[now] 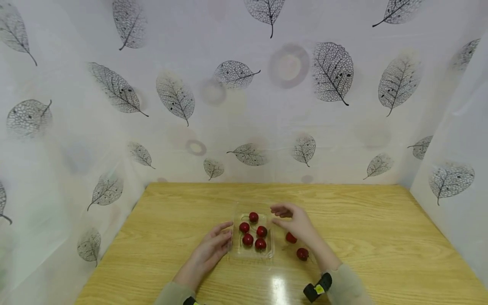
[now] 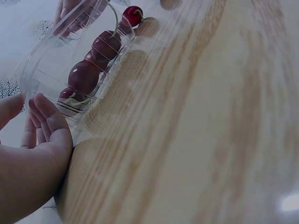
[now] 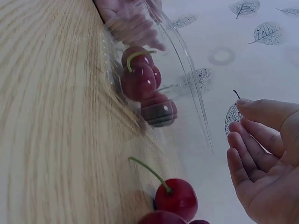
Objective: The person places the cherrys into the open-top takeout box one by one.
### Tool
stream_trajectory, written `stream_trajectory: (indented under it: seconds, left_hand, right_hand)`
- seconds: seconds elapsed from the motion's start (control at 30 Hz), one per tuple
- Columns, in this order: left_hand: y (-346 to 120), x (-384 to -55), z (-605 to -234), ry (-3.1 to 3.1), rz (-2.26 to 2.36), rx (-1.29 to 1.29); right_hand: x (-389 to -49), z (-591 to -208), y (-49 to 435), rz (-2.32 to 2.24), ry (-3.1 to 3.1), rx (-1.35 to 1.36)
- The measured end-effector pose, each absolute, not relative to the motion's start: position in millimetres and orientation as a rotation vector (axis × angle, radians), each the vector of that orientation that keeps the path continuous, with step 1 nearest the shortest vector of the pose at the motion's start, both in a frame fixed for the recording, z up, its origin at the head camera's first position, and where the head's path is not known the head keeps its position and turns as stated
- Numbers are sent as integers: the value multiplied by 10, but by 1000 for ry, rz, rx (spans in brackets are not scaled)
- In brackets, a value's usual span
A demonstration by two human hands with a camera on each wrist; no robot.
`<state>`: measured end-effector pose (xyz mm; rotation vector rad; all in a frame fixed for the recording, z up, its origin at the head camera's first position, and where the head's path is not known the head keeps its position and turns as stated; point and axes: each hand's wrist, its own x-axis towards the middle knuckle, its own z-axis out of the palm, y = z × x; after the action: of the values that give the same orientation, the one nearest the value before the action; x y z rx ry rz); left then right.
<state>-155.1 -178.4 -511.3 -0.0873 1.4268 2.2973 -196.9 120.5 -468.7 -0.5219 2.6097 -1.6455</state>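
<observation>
A clear plastic box [image 1: 251,256] stands on the wooden table with several dark red cherries [image 1: 248,240] inside. At its left side my left hand [image 1: 211,250] touches the wall with loosely extended fingers. My right hand [image 1: 295,220] hovers beyond the box's right edge, thumb and fingers apart and nothing between them. Below that hand, one loose cherry [image 1: 291,237] lies partly hidden and another loose cherry [image 1: 302,254] lies nearer me. The right wrist view shows a green stem on a loose cherry [image 3: 176,199], with more cherries cut off at the bottom edge.
The wood-grain table [image 1: 366,237] extends to both sides of the box. A pale leaf-printed sheet [image 1: 274,114] hangs behind it and along the left and right sides. Light glares off the tabletop in front of the box.
</observation>
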Motion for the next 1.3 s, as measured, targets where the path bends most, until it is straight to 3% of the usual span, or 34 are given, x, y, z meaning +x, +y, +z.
stream_trajectory:
  seconds: [1.3]
  left_hand:
    - [-1776, -1565, -5119, 1421, 2293, -132]
  right_hand:
    - [-2165, -4845, 1883, -1566, 2758, -316]
